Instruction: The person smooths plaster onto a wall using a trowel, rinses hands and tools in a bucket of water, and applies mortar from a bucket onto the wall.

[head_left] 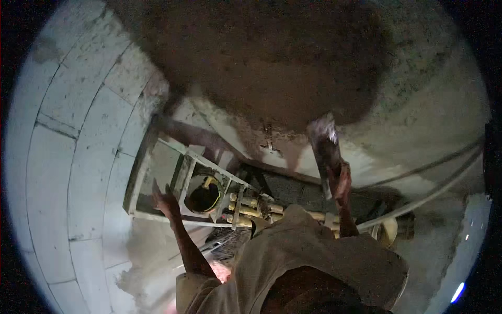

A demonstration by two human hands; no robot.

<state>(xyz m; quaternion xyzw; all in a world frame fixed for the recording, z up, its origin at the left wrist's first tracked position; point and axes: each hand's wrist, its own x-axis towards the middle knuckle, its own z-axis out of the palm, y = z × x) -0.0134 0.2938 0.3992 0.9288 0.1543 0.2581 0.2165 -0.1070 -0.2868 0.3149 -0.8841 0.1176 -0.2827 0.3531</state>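
Observation:
My left hand (166,203) is raised above a pale ladder-like frame (212,170) at the lower left of centre, fingers spread; whether it touches the frame is unclear. My right hand (341,184) grips a long, flat plastering tool (324,152) with a bright, smeared top end. That end is at the lower edge of a large patch of wet brown plaster (261,57) on the wall. A small pipe fitting (269,146) pokes out of the wall just below the patch, left of the tool.
A block wall (89,146) curves along the left. Below me are a dark bucket (201,200) with yellow at its rim, yellowish poles (243,212) and a white container (388,233). A long pale bar or hose (429,191) runs diagonally on the right.

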